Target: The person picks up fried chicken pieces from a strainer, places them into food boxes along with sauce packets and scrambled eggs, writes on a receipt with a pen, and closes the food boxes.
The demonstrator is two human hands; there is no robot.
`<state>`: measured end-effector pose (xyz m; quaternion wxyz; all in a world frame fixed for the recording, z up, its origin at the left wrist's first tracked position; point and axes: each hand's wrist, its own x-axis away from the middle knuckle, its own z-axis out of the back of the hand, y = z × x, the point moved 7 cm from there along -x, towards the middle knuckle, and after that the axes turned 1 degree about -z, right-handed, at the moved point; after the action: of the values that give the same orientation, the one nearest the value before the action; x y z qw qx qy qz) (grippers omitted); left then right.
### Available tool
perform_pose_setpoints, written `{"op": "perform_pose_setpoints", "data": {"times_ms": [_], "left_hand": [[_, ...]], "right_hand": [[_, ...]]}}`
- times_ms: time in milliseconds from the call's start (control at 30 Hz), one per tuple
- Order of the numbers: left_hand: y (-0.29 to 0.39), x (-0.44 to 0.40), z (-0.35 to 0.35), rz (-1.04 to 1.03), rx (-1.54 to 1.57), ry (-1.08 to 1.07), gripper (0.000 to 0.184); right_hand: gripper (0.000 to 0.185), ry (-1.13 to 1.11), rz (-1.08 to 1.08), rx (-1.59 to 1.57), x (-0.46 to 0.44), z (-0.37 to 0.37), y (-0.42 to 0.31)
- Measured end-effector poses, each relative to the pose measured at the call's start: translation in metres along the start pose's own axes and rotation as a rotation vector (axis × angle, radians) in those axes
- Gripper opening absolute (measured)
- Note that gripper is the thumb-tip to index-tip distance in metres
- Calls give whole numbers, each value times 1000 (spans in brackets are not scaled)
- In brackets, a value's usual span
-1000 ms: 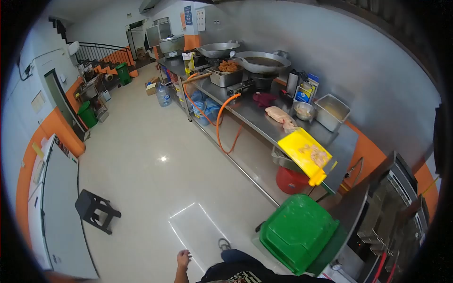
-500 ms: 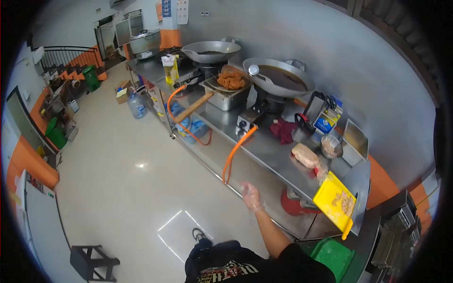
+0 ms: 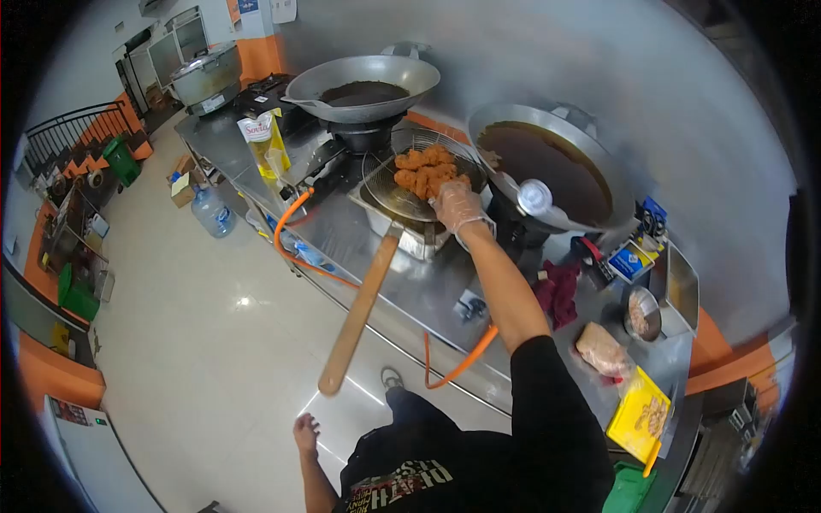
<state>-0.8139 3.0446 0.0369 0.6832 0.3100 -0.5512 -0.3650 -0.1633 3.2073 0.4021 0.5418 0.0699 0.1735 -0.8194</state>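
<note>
Pieces of brown fried chicken (image 3: 426,171) lie in a wire strainer (image 3: 385,190), which rests over a metal container (image 3: 415,242). My right hand (image 3: 457,205), in a clear plastic glove, is at the near right edge of the chicken, its fingers bent round a piece; the fingertips are partly hidden. The strainer's long wooden handle (image 3: 359,316) sticks out over the table edge. Bare and low over the floor, my left hand (image 3: 306,434) hangs with its fingers loosely curled and apart, holding nothing.
Two woks hold dark oil, one at the right (image 3: 547,162) with a round thermometer (image 3: 535,197) at its rim, one farther left (image 3: 363,85). Orange hoses (image 3: 286,227) loop off the table's front. A maroon cloth (image 3: 558,293), a bagged raw lump (image 3: 603,348) and a yellow board (image 3: 640,410) lie to the right.
My right hand has moved from beyond the table's front edge up to the chicken in the strainer. My view has come closer to the stoves, and my left hand has come into view.
</note>
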Motion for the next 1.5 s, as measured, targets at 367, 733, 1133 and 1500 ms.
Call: {"op": "perform_pose_setpoints", "data": {"times_ms": [367,733,1133,1500], "left_hand": [[-149,79,-7,599,-124,-67,29],[-33,-39,-23,393,16,9,31],[-81,-40,-15,478,60,-73,33],[-89,-32,-16,-125,-848,-367,30]], "right_hand": [[37,-99,143,499,-76,-64,16],[53,34,104,-2,-93,-43,-40],[50,-133,49,106,-100,-94,-54],[41,26,-69,-255,-54,-31,17]]}}
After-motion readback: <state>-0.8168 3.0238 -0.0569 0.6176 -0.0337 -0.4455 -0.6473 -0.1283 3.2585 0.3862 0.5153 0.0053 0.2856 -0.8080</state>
